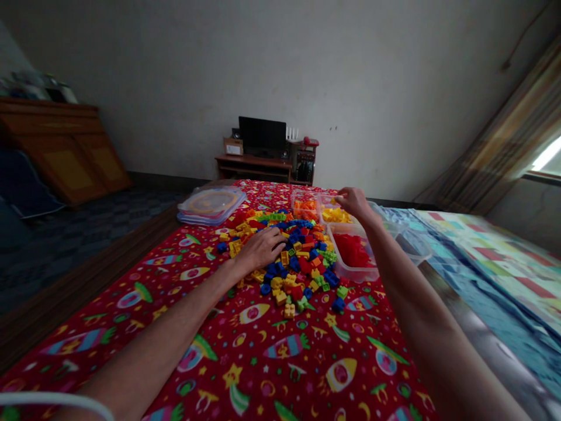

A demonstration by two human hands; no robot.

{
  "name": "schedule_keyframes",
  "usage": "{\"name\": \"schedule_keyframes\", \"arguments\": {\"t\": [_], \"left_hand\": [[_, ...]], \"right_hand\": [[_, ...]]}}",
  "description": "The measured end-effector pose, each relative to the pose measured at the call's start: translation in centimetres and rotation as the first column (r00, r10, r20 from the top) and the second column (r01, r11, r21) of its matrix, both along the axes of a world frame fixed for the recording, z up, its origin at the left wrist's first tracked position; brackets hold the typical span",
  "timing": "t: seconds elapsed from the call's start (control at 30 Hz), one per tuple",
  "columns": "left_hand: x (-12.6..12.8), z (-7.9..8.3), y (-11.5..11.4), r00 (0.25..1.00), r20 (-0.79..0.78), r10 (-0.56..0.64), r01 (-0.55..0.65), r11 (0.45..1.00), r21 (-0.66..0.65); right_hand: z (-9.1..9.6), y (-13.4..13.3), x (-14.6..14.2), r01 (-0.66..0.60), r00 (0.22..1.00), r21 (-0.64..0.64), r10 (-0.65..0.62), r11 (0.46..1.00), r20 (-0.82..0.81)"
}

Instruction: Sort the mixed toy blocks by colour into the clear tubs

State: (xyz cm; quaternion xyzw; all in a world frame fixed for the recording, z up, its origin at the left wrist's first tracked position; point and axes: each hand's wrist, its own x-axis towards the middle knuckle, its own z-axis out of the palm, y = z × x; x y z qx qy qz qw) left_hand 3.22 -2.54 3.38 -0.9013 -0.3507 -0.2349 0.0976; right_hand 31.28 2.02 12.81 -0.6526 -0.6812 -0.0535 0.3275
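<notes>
A loose pile of plastic building bricks in yellow, blue, red and green lies on a red rocket-print bedsheet. My left hand rests on the pile's left side, fingers curled over the bricks, and whatever is under them is hidden. My right hand is raised at the far side, above a clear box of yellow bricks. A small yellow brick shows at its fingertips. Next to that box are a clear box of red bricks and a clear box of orange bricks.
Stacked clear lids lie at the sheet's far left. Another clear container sits on a striped quilt to the right. Beyond the bed stand a low desk with a monitor and a wooden cabinet.
</notes>
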Motion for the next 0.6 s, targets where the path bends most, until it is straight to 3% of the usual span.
{"name": "schedule_keyframes", "arguments": {"t": [0.07, 0.13, 0.27, 0.43, 0.6], "left_hand": [[0.0, 0.0, 0.0, 1.0, -0.001, -0.01, 0.01, 1.0, -0.001], [0.0, 0.0, 0.0, 1.0, -0.003, -0.02, 0.02, 1.0, 0.0], [0.0, -0.3, 0.2, 1.0, 0.009, -0.028, 0.028, 0.999, 0.026], [-0.1, -0.7, 0.5, 0.999, 0.003, -0.042, 0.042, 0.998, 0.053], [0.1, -0.6, 0.4, 1.0, 0.0, -0.027, 0.027, 0.998, 0.059]], "right_hand": [[-0.1, -0.2, -0.2, -0.005, 0.999, 0.031, 0.004, 1.0, 0.039], [-0.6, -1.5, -0.9, -0.102, 0.993, 0.028, 0.101, 0.994, 0.058], [-1.8, -6.1, -3.8, -0.385, 0.904, -0.178, 0.409, 0.905, 0.124], [-1.8, -10.9, -6.6, -0.31, 0.844, -0.323, 0.415, 0.894, 0.34], [-1.6, -12.5, -7.5, -0.24, 0.776, -0.497, 0.473, 0.834, 0.418]]}}
